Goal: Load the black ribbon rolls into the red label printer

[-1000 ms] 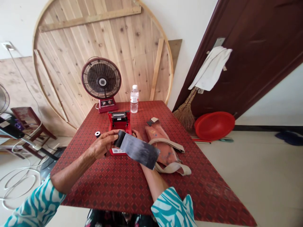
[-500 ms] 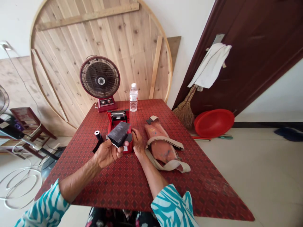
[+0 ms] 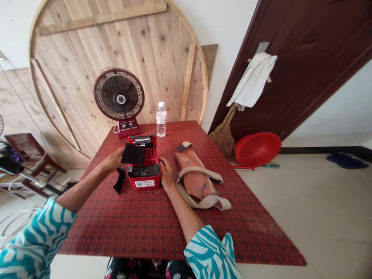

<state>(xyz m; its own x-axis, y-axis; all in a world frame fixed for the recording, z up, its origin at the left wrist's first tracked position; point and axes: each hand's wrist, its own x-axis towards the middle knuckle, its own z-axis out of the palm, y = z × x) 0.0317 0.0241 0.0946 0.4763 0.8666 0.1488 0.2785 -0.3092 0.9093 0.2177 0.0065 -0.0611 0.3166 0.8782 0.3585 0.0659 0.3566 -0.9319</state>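
No legible text, machine label (image 3: 144,184) included

"Where is the machine (image 3: 144,182) placed?"

"It is set on the table (image 3: 203,232), with the fan (image 3: 119,99) behind it to the left and the bottle (image 3: 161,120) behind it to the right."

"What is found at its sides?"

"To the left, a strip (image 3: 119,182) is laid on the table; to the right, the right hand (image 3: 167,173) is rested against the machine, and the bag (image 3: 193,180) is laid beyond that hand."

"And the left hand (image 3: 114,159)?"

"It is held at the machine's left, with a sheet (image 3: 133,154) gripped over the machine."

"What is seen past the table?"

"A board (image 3: 157,58) is stood behind; to the right, a broom (image 3: 223,135) and a basin (image 3: 258,149) are placed by the door (image 3: 314,46)."
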